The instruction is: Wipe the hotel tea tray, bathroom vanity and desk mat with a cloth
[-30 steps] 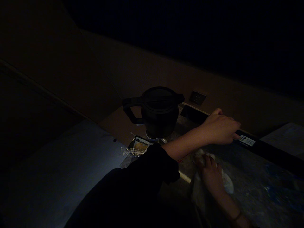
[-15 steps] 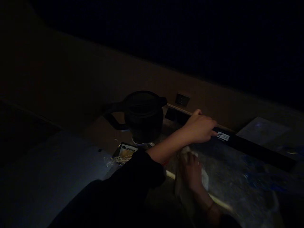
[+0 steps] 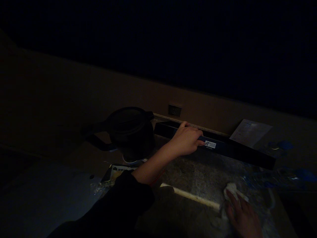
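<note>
In the dim head view, my left hand [image 3: 188, 140] grips a long dark box-like strip [image 3: 237, 150] by its upper edge, fingers bent over it. Beside the fingers, the strip bears a small white label [image 3: 210, 144]. My right hand [image 3: 244, 215], at the lower right, presses a crumpled white cloth [image 3: 232, 190] against the dark mottled tabletop [image 3: 198, 175]. Its fingers are bent over the cloth. Left of the cloth, a pale yellowish strip [image 3: 195, 197] runs along the surface. Whether it is an edge or a band of light, I cannot tell.
A large dark lidded kettle [image 3: 131, 135] with a handle stands left of my forearm. Before it lies a printed packet [image 3: 119, 172] with shiny wrapping. A wall outlet [image 3: 174, 110], a leaning paper sheet [image 3: 250, 132] and a clear plastic bottle [image 3: 282, 177] are farther right.
My right hand has slid the cloth to the right, away from my left forearm. My left hand keeps its hold on the dark strip. The view has shifted a little.
</note>
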The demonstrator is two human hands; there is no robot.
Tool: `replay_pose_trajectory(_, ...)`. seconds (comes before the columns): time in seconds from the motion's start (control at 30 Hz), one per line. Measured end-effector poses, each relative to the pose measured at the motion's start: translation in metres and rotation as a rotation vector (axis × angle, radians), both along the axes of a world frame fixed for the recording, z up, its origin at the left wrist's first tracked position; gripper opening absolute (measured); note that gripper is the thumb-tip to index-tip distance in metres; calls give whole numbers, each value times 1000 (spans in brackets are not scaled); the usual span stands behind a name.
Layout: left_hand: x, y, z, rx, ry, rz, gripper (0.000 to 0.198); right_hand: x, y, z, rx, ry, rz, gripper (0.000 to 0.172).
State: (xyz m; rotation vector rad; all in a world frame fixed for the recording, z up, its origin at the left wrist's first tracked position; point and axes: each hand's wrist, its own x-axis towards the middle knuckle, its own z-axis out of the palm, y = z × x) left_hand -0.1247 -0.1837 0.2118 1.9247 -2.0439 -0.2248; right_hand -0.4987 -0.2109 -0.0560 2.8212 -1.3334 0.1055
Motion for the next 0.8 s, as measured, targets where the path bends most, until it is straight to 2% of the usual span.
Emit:
replay_pose_trajectory(0.07, 0, -1, 0, 3, 1, 5, 15, 18, -17, 3, -4, -58, -15, 46)
replay_pose_trajectory(0.17, 1, -3, 1, -1, 13, 7, 14, 70, -53, 23, 17, -75, -125, 46)
replay_pose_trajectory(0.23, 1, -4, 3, 0, 10, 11, 14, 92, -52, 30, 18, -62, -192, 44)
replay_pose_trajectory(0.3, 1, -5, 4, 6, 6, 14, 14, 88, -19, 22, -34, -83, -98, 44)
replay_pose_trajectory(0.4, 1, -5, 6, 15, 8, 13, 16, 48, 47, -6, -175, -200, 319, 49)
replay_pose_trajectory(0.43, 1, -5, 6, 17, 8, 11, 16, 34, 57, -13, -183, -210, 366, 51)
replay_pose_trajectory(0.5, 1, -5, 6, 14, 8, 13, 15, 22, 48, -12, -155, -164, 341, 49)
replay_pose_trajectory(0.6, 1, -5, 5, 10, 19, 18, 13, 45, -11, 14, -109, -65, 53, 42)
replay_pose_trajectory(0.67, 0, -4, 5, 11, 21, 16, 13, 64, -33, 29, -113, -7, -100, 41)
replay_pose_trajectory(0.73, 1, -3, 4, 11, 19, 18, 13, 66, -23, 28, -143, 12, -85, 41)
replay_pose_trajectory(0.8, 2, -4, 5, 10, 19, 18, 14, 53, 4, 16, -171, -26, 60, 44)
